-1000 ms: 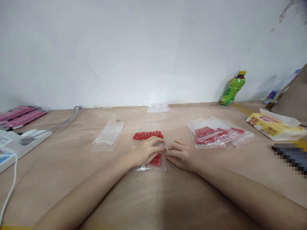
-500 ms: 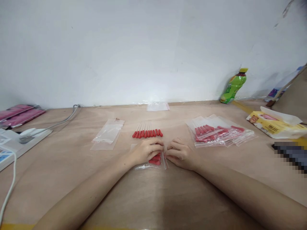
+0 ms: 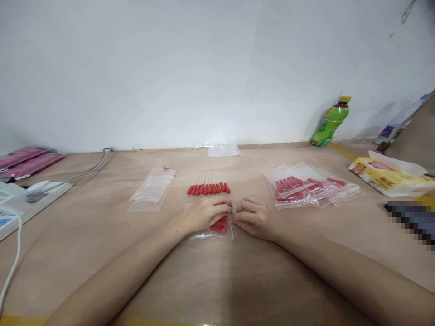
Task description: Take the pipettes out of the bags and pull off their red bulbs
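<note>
Between my hands a clear zip bag (image 3: 201, 235) lies flat on the table, with red-bulbed droppers (image 3: 219, 226) inside it. My left hand (image 3: 208, 213) rests across the bag, its curled fingers closed on the edge near the zip strip. At the strip's right side, my right hand (image 3: 255, 218) has its fingers bent and pinched on the same edge. My fingers hide the upper part of the strip. Just beyond the left hand, a row of loose droppers (image 3: 208, 188) lies with red bulbs toward me and thin clear stems pointing away.
Flat zip bags (image 3: 149, 188) lie to the left, filled bags (image 3: 306, 190) in a pile to the right. Another bag (image 3: 222, 151) lies by the wall. A green bottle (image 3: 331, 122), a yellow tissue pack (image 3: 390, 179) and a white power strip (image 3: 44, 199) with cables stand around.
Almost nothing differs. Both hands stay at the bag's zip edge, and the whole view has shifted very slightly.
</note>
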Available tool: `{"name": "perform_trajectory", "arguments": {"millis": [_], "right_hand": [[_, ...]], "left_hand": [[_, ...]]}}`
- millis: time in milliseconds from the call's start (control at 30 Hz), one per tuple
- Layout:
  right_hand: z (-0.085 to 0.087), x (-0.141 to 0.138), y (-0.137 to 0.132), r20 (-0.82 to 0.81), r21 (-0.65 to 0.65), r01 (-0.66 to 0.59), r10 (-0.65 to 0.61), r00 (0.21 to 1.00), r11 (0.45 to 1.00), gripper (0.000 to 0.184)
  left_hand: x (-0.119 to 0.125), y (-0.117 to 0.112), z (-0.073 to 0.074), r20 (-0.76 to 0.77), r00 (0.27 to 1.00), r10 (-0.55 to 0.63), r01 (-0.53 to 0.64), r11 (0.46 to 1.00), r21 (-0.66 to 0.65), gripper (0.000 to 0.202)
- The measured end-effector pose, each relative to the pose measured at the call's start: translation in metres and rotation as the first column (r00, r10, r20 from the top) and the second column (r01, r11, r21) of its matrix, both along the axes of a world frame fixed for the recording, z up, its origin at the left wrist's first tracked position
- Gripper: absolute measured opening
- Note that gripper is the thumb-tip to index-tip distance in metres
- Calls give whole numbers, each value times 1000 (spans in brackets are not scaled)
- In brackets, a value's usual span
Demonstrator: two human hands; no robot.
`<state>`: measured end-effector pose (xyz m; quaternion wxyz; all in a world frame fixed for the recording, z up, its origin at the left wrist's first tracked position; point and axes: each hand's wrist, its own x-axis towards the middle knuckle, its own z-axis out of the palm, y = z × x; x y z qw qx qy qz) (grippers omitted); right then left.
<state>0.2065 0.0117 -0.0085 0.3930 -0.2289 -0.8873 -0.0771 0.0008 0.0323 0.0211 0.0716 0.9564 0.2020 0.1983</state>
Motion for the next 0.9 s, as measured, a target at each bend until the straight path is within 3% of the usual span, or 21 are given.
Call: {"name": "perform_trajectory", "arguments": {"millis": [567,767,900], "right_hand": [[2,-1,0,1,-22,-56,56,998,998,8],[10,-3,-2,111,-94,-51,62,992,994,14],[11,-2,-2,181,-46,-27,34,983,999,12]], "left_hand": [[1,1,0,-40,999,-12,14,999,49,22],[4,1,-1,-65,998,12,-2,987,158,15],[4,1,-1,-94,995,30,-14,987,163,19]]}}
